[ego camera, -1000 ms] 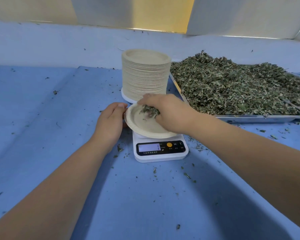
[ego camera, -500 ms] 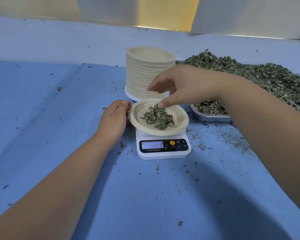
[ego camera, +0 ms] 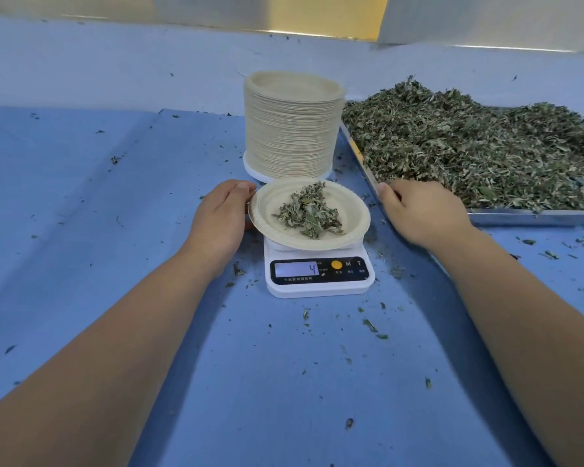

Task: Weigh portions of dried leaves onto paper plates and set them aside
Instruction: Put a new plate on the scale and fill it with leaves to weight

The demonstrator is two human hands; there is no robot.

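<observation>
On the scale (ego camera: 319,279), a paper plate (ego camera: 273,203) holds dried leaves (ego camera: 309,215). Left of the scale, the left hand (ego camera: 221,214) pinches the plate's rim; right of it, the right hand (ego camera: 422,210) seems to touch the tray (ego camera: 520,217), its finger posture indiscernible.

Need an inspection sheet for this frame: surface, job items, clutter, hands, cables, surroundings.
Surface: blue cloth over the table, creased at the left.
Job's things: paper plate with a small pile of leaves sits on a white scale, display reads 4. A tall stack of plates stands behind it. A metal tray at the right is heaped with dried leaves.
Clutter: leaf crumbs scattered on the cloth around the scale.
Hands: left hand touches the plate's left rim, grip unclear. Right hand is at the tray's near corner, fingers hidden.
Cables: nothing seen.
Surroundings: pale wall panels behind the table.
</observation>
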